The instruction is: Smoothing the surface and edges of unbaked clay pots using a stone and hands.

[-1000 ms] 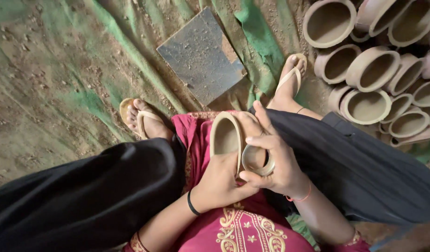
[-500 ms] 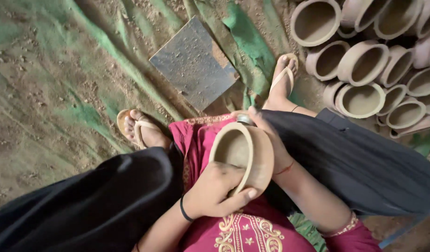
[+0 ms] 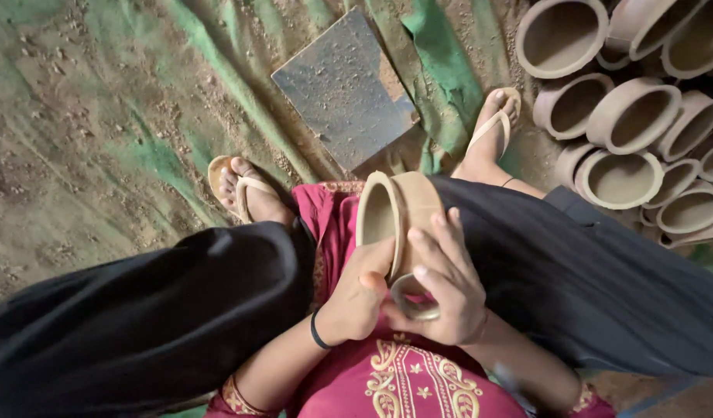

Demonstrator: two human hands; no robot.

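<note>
— Where's the clay pot point(image 3: 394, 220) now?
— On the lap, tipped on its side, mouth facing nine o'clock. Half a second ago the mouth faced up at us; now we see it nearly edge-on, so the pot has been turned.
— And the hands?
— The left hand point(image 3: 358, 298) is curled at the rim's lower edge, thumb against the lip, steadying it. The right hand point(image 3: 447, 290) has come back over the pot's body, fingers point(image 3: 442, 240) spread on the wall, and closed around a small metal ring point(image 3: 413, 298) at six o'clock of the pot.
— So what does that tell you?
— I'd say a fresh stretch of wall is being worked with that ring.
— Anything else around?
— A stack of similar pots point(image 3: 635, 116) at two o'clock, a dark slab point(image 3: 345, 89) at twelve.
</note>
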